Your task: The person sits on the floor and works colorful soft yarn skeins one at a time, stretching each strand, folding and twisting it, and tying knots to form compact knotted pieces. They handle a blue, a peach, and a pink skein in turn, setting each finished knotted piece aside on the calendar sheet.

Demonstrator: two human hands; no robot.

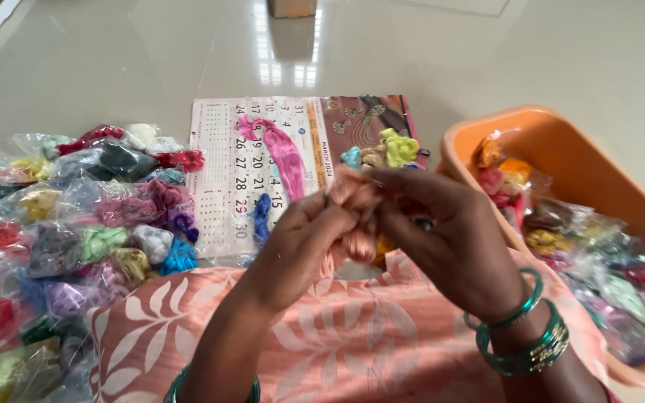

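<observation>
My left hand [293, 246] and my right hand [449, 239] meet in front of me, both gripping a bundle of peach-pink thread [352, 195]. The bundle is bunched between the fingertips, and loose strands hang down from it toward my lap. Green bangles circle both wrists. Behind the hands lies a wall calendar sheet [225, 172] flat on the floor, with a pink thread skein [281, 153], a blue skein [262, 216] and a yellow-green skein [399, 147] resting on it.
A heap of coloured thread skeins in clear plastic bags [76, 224] spreads over the floor at left. An orange plastic tub [561, 134] at right holds more bagged threads. A cardboard box [291, 7] stands far back on the glossy tiled floor.
</observation>
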